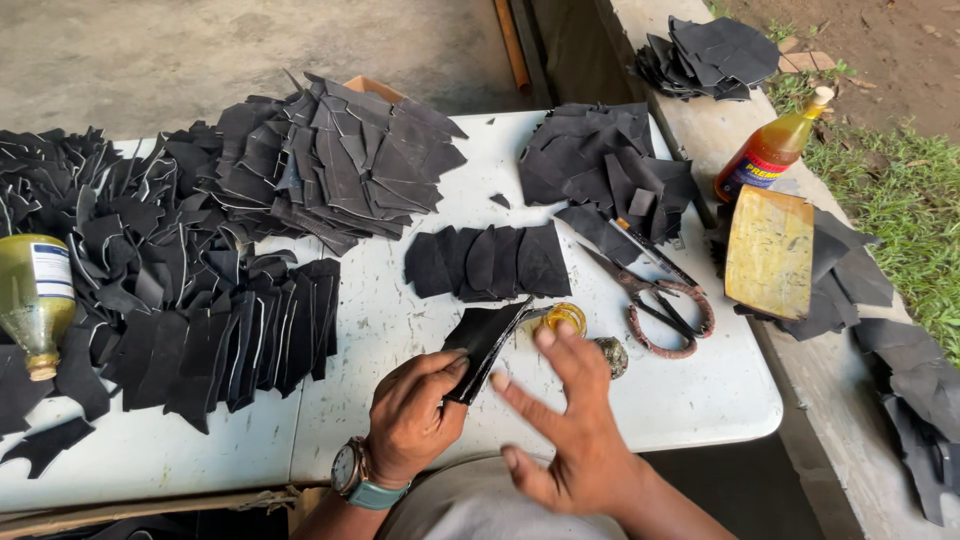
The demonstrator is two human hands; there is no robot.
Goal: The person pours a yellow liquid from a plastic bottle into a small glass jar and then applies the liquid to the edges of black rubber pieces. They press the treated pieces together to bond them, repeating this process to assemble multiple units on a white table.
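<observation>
My left hand [412, 417], with a watch on the wrist, grips a small stack of black leather pieces [484, 342] tilted up off the white table [380, 330]. To its right, my right hand [570, 420] is spread with fingers apart and holds nothing; its fingertips hover over a small yellow glue pot [566, 316] and a dark round lid [612, 355]. Just beyond lies a fanned row of black cut pieces [490, 262].
Large heaps of black cut pieces [200, 250] cover the table's left and back. Scissors [652, 290] lie at right beside another pile [610, 170]. A bottle lies at the left edge [35, 300]; an orange bottle [770, 150] and yellowed block [770, 252] sit on the ledge.
</observation>
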